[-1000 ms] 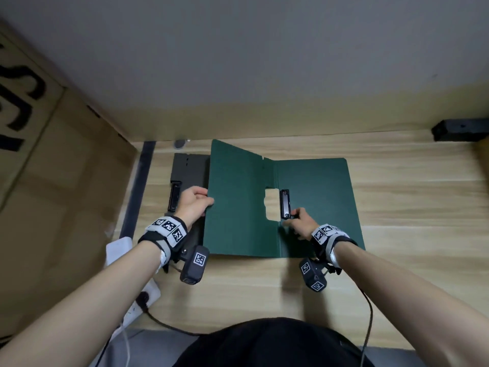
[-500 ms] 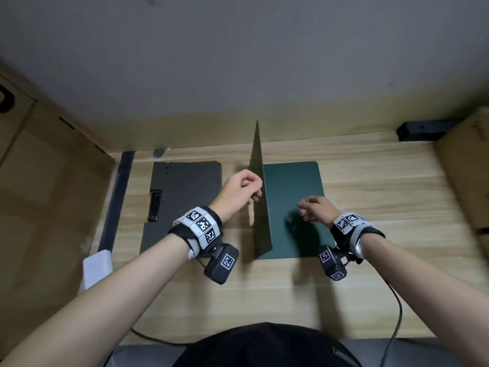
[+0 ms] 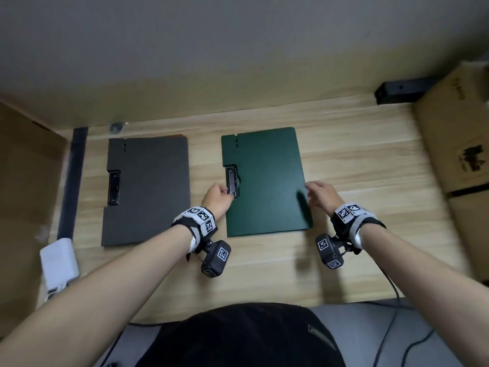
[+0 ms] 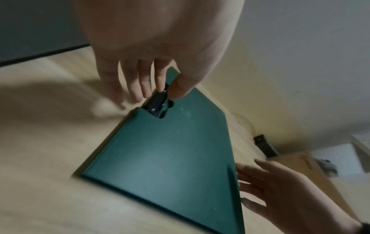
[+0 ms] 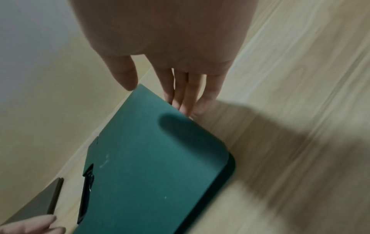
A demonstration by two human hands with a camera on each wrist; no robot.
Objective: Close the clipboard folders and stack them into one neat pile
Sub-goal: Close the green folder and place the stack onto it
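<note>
A dark green clipboard folder [image 3: 267, 184] lies closed and flat on the wooden desk [image 3: 344, 165]. To its left a grey folder [image 3: 150, 192] lies closed as well, a gap of bare desk between them. My left hand [image 3: 227, 193] is at the green folder's left edge. In the left wrist view its thumb and forefinger [image 4: 160, 85] pinch the black clip [image 4: 157, 102]. My right hand [image 3: 311, 192] has its fingers straight, their tips touching the green folder's right edge [image 5: 176, 109].
Cardboard boxes [image 3: 455, 144] stand at the right and a cardboard wall [image 3: 23, 181] at the left. A white power adapter [image 3: 59, 263] sits at the desk's left edge by a black strip [image 3: 72, 181]. A black bar [image 3: 404, 90] lies at the back right.
The green folder's cover swung from lying open on the left, through upright, down to closed. My left hand went from the cover to the clip; my right hand moved to the right edge.
</note>
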